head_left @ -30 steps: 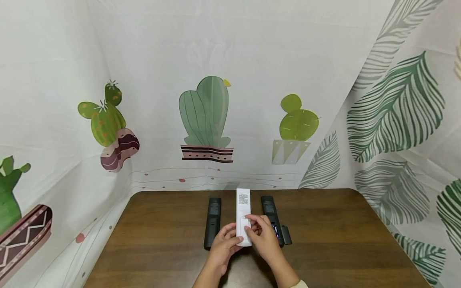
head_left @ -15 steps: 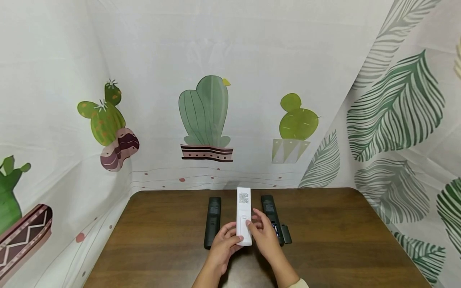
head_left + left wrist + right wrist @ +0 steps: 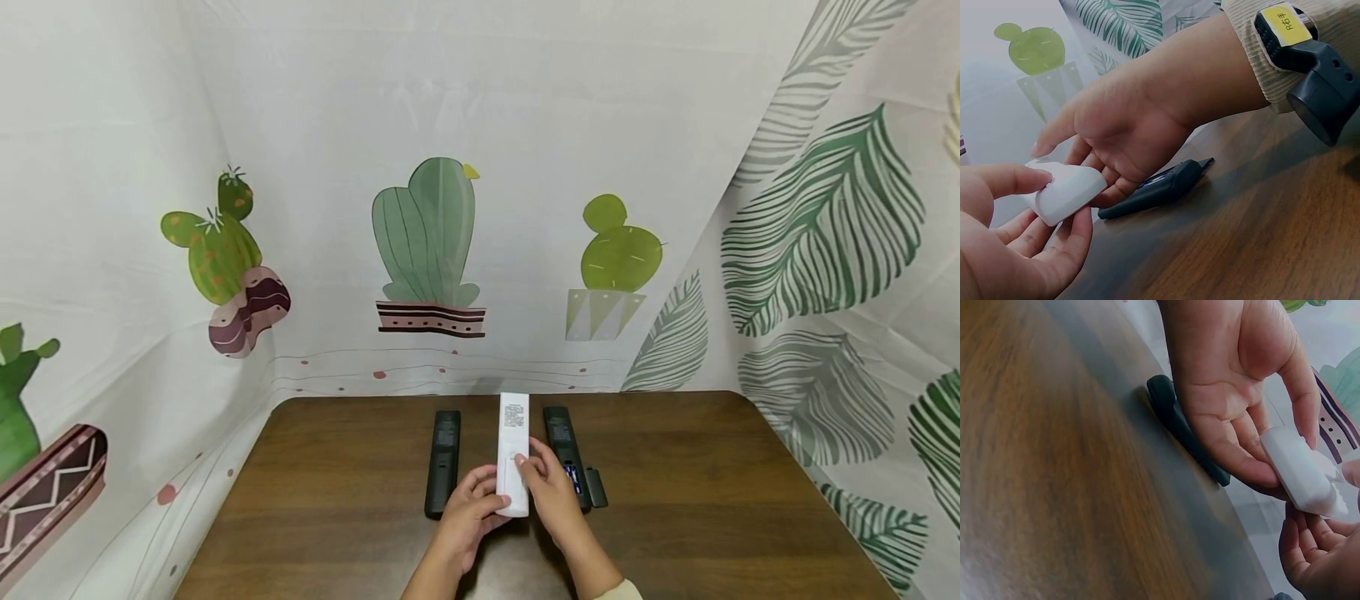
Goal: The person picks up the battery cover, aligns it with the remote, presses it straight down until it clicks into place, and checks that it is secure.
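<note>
A white remote control (image 3: 513, 425) is held with its back up, its printed label toward the far end. My left hand (image 3: 467, 518) grips the near end from the left, thumb on the back and fingers underneath. From the right, my right hand (image 3: 553, 496) holds the remote's side, with its thumb on the battery cover area. In the left wrist view, the white remote's near end (image 3: 1069, 194) shows between both hands. The right wrist view shows the left hand (image 3: 1229, 387) with fingers curled under the white remote (image 3: 1300, 472); the remote's front is hidden.
Black remotes lie face down on the brown table (image 3: 322, 500): one on the left (image 3: 443, 458), another on the right (image 3: 559, 429) with its battery compartment (image 3: 573, 478) exposed. A loose black battery cover (image 3: 596, 487) lies beside it. A printed curtain (image 3: 525, 125) hangs behind.
My right index finger has lifted off the battery cover and moved to the remote's right side, while the thumb stays on the back. The white remote has shifted slightly right.
</note>
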The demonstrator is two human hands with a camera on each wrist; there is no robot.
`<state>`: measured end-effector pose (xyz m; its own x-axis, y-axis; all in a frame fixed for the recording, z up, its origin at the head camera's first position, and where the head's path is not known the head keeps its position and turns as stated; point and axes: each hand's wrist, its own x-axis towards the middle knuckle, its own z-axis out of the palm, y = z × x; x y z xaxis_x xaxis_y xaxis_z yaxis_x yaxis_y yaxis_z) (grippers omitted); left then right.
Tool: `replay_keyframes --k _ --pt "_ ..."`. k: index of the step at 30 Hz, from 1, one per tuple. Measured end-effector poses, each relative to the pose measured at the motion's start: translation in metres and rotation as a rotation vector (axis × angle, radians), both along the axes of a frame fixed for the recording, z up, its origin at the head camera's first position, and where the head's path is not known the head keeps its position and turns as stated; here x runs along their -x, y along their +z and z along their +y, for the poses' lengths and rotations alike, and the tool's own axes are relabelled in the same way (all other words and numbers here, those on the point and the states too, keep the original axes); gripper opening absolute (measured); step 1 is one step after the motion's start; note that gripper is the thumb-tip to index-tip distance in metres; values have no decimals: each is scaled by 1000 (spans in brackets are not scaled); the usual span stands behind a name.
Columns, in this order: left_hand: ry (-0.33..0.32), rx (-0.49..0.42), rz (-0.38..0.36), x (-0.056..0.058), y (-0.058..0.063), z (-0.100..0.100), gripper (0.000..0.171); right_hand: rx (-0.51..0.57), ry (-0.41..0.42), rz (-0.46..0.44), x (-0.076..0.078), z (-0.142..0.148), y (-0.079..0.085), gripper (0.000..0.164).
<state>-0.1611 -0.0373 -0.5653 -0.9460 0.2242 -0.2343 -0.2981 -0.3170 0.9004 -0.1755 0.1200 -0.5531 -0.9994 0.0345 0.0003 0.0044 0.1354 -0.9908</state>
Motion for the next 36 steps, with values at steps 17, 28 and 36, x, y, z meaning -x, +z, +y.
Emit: replay_keyframes --k 17,28,36 --pt "-6 5 -8 1 0 2 58 54 -18 -2 1 0 -1 56" --pt "-17 10 -13 -1 0 1 58 97 -16 -26 0 -3 0 56" --pt "-12 23 -17 0 -1 1 56 93 -21 -29 0 -4 1 55"
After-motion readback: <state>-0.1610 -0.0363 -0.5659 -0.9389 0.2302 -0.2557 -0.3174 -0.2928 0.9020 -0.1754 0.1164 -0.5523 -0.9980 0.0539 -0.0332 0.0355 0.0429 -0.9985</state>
